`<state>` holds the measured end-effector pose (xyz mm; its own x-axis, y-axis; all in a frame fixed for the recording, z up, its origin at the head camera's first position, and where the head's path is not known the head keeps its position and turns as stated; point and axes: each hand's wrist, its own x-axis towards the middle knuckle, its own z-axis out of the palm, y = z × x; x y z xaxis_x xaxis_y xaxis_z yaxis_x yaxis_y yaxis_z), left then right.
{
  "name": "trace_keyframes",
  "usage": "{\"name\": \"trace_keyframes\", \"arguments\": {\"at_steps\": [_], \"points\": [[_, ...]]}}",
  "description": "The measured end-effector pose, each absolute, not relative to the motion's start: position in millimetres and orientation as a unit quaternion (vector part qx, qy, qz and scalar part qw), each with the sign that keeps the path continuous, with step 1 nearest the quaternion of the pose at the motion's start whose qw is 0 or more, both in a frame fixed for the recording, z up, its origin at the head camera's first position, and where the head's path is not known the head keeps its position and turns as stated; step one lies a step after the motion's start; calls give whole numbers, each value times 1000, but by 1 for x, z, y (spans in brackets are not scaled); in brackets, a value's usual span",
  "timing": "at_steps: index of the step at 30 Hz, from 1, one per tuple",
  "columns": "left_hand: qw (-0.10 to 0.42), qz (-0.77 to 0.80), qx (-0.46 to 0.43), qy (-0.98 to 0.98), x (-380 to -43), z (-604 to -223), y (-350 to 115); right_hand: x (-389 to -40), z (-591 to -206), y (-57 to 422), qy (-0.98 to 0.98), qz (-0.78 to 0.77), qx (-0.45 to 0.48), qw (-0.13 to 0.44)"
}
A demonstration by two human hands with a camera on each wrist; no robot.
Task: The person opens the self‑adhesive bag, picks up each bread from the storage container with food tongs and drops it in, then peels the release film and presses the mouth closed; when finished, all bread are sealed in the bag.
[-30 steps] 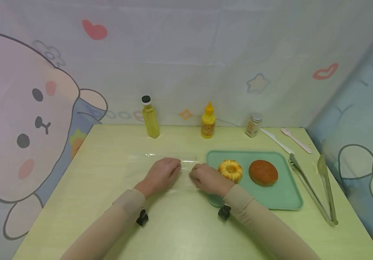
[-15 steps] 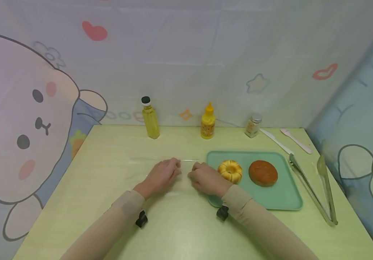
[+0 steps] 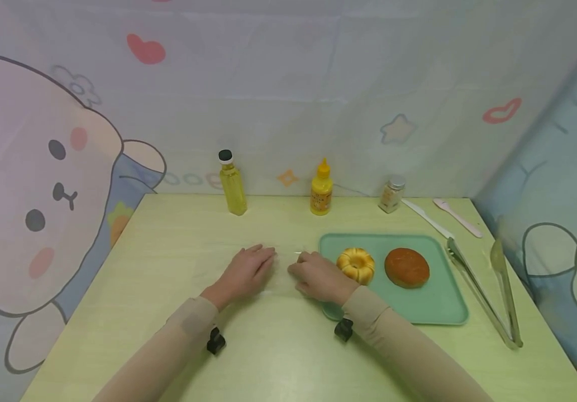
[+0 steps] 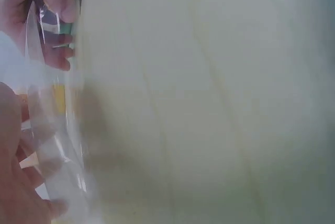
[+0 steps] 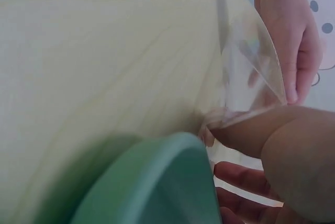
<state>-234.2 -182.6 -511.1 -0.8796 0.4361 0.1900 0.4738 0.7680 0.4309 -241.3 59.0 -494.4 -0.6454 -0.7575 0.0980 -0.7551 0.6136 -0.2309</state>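
A thin clear plastic bag (image 3: pixel 280 287) lies on the table between the two hands, barely visible in the head view. My right hand (image 3: pixel 320 276) pinches its edge between thumb and fingers beside the tray's left side. In the right wrist view the clear plastic (image 5: pixel 248 72) rises in a fold from that pinch. My left hand (image 3: pixel 243 273) rests over the bag's left part, fingers fairly straight. From the left wrist, some of the left hand's fingers (image 4: pixel 34 177) show beside and through the plastic.
A green tray (image 3: pixel 446 310) holds a ring-shaped bread (image 3: pixel 356 265) and a brown bun (image 3: pixel 406 268). Tongs (image 3: pixel 484 301) lie to its right. Behind are an oil bottle (image 3: pixel 233 187), a yellow squeeze bottle (image 3: pixel 321 192), a small jar (image 3: pixel 391 194), a white knife (image 3: pixel 426 218) and a pink fork (image 3: pixel 458 218).
The left hand's fingers have straightened from a curled pinch, and the hand has shifted slightly left. The right hand has edged slightly left, still pinching. The bag's bright glints have shrunk.
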Motion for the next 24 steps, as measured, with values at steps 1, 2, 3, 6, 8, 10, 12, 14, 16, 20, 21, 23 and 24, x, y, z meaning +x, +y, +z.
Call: {"name": "trace_keyframes", "arguments": {"at_steps": [1, 2, 3, 6, 8, 10, 12, 14, 16, 20, 21, 23, 24], "points": [[43, -241, -238, -940, -234, -511, -183, -241, -494, 59, 898, -127, -420, 7], [47, -243, -235, -940, -233, -510, -184, -241, -494, 59, 899, -127, -419, 9], [50, -248, -231, -940, -232, -510, -185, -241, -493, 58, 900, -128, -417, 11], [62, -268, -228, -934, -231, -507, -188, -241, -491, 58, 900, -130, -416, 15], [70, -279, -231, -930, -230, -505, -190, -241, -490, 58, 899, -130, -419, 17], [77, -287, -236, -925, -229, -504, -192, -242, -489, 58, 896, -129, -425, 17], [84, -290, -245, -921, -229, -503, -194, -244, -487, 59, 892, -131, -432, 18], [88, -292, -256, -917, -228, -503, -196, -245, -486, 60, 888, -132, -440, 19], [90, -292, -264, -915, -227, -503, -197, -246, -486, 61, 884, -137, -447, 20], [87, -288, -263, -917, -227, -505, -197, -249, -486, 63, 875, -154, -458, 22], [85, -288, -260, -918, -227, -504, -197, -249, -486, 64, 874, -163, -457, 23], [81, -292, -252, -919, -227, -504, -197, -250, -485, 67, 873, -183, -451, 22], [79, -296, -249, -919, -227, -503, -197, -250, -483, 69, 874, -195, -445, 24]]}}
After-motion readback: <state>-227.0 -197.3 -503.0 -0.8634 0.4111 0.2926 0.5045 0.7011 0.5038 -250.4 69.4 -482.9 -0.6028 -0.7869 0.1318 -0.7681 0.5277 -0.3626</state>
